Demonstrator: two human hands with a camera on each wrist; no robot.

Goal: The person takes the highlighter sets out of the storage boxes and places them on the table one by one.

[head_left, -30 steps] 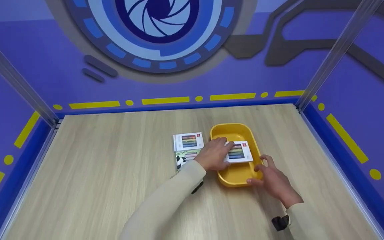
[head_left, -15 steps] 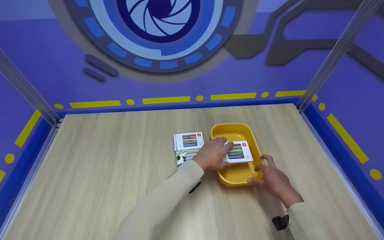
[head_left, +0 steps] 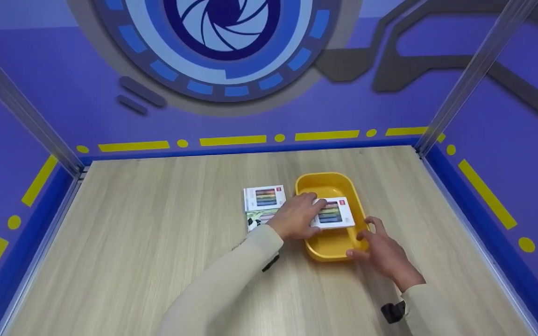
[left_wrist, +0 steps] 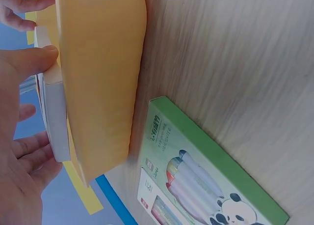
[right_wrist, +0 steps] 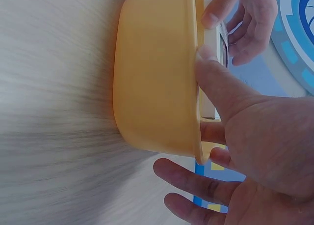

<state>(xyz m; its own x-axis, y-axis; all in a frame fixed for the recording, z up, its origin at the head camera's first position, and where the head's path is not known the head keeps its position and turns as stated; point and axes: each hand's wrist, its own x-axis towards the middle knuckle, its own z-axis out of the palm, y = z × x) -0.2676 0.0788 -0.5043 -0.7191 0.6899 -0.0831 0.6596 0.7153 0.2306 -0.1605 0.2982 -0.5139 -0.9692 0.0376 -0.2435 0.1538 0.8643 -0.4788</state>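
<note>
Over the middle of a yellow plastic bin point(head_left: 332, 257), my left hand point(head_left: 294, 217) holds a white box point(head_left: 346, 213) whose window shows coloured sticks. In the left wrist view the thumb is on one side of this white box point(left_wrist: 56, 119) and the fingers on another, with the box level with the rim. My right hand point(head_left: 385, 254) grips the bin's right side. The right wrist view shows its thumb on the rim of the bin point(right_wrist: 157, 72), some fingers reaching over the inside and others outside.
Left of the bin lie another white windowed box point(head_left: 250, 199) and, nearer, a green panda box point(left_wrist: 196, 171), partly behind my left forearm in the head view. Wooden tabletop point(head_left: 157, 233) surrounds them, with blue-purple panels point(head_left: 231, 121) at the back and sides.
My left wrist and forearm have shifted slightly left, covering more of the panda box. The held white box, the bin and my right hand stay where they were.
</note>
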